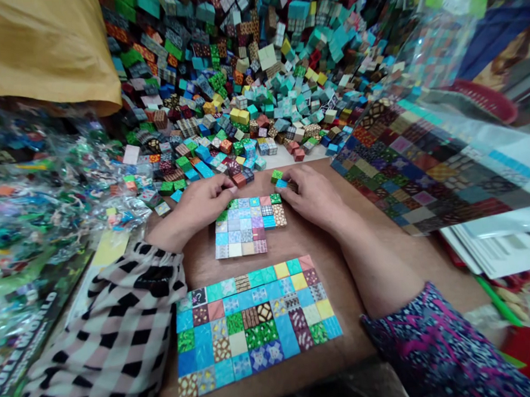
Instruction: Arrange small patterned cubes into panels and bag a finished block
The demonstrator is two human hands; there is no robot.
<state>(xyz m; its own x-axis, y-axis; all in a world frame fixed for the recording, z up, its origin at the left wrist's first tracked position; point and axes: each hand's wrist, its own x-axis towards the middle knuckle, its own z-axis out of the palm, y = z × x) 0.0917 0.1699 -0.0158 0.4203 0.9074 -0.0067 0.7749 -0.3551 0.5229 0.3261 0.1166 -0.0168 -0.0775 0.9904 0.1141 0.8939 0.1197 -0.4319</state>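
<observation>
My left hand [198, 207] rests on the brown board [323, 261], fingers curled, fingertips touching the top left edge of a small flat grid of patterned cubes [245, 228]. My right hand [310, 194] sits at the grid's top right corner, fingers bent and pinching a small blue cube [281, 183]; a green cube [276, 175] lies just beside it. Nearer to me lies a larger finished sheet of coloured cubes [254, 322].
A huge heap of loose patterned cubes [248, 74] fills the back. Plastic bags of pieces [36, 200] lie at the left. A wrapped sheet of cubes [420, 165] and papers [492, 247] lie at the right. A yellow cloth [35, 45] hangs at the top left.
</observation>
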